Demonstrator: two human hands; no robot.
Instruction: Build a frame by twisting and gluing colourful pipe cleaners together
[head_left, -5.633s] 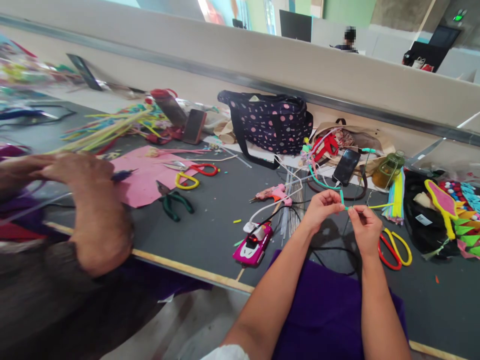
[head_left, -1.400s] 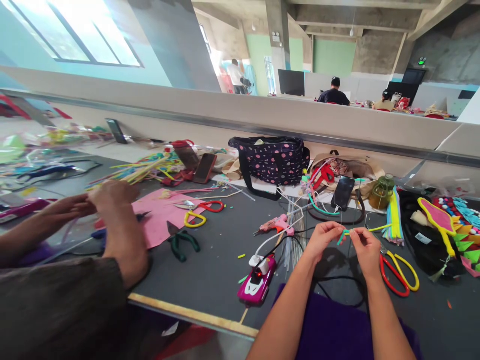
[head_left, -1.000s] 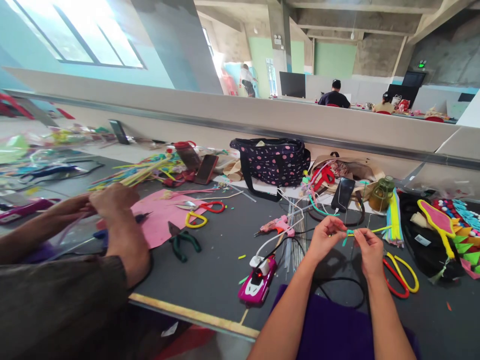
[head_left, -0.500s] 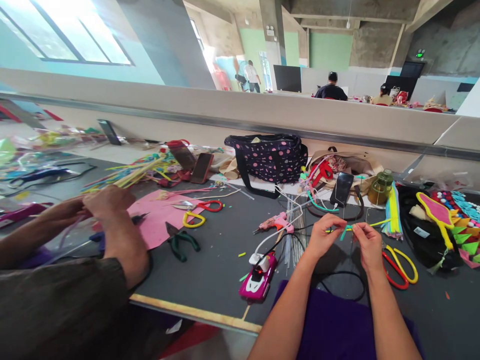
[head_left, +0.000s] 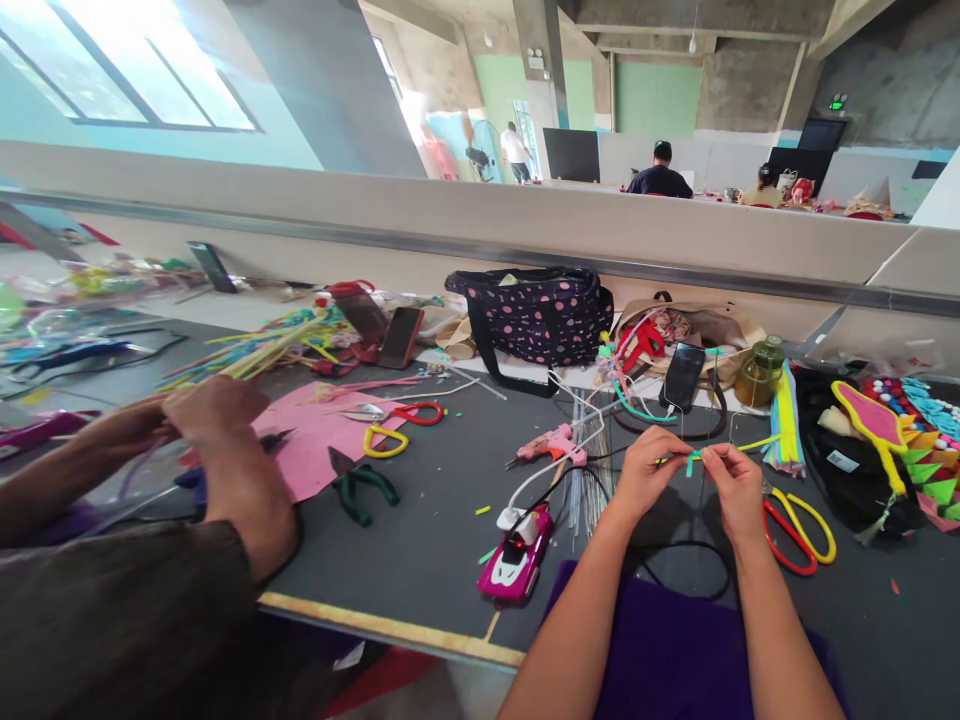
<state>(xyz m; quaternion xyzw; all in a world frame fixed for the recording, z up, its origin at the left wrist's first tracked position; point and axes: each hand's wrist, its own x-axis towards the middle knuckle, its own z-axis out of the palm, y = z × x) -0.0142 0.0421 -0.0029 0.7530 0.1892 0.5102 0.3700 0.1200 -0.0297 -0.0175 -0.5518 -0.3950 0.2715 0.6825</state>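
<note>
My left hand [head_left: 651, 468] and my right hand [head_left: 733, 482] are raised close together over the right part of the table, each in a pinch. Between the fingertips is a small teal strip [head_left: 690, 465], its short end hanging down. A thin yellow stem, probably a pipe cleaner [head_left: 761, 443], runs through both hands and sticks out to the right. Fingers partly cover where teal and yellow meet. Thin wires show just behind the hands. Scissors with red and yellow handles [head_left: 801, 530] lie right of my right hand.
A pink glue gun [head_left: 551, 447], magenta power strip [head_left: 517, 565] and green-handled pliers [head_left: 360, 487] lie to the left. Behind stand a phone [head_left: 682, 375], a patterned bag [head_left: 536, 315] and a jar [head_left: 760, 372]. A co-worker's hands [head_left: 214, 405] work at far left.
The teal strip's free end has swung from slanting to hanging almost straight down. My hands have stayed nearly in place, fingers shifting slightly. The view has moved a little.
</note>
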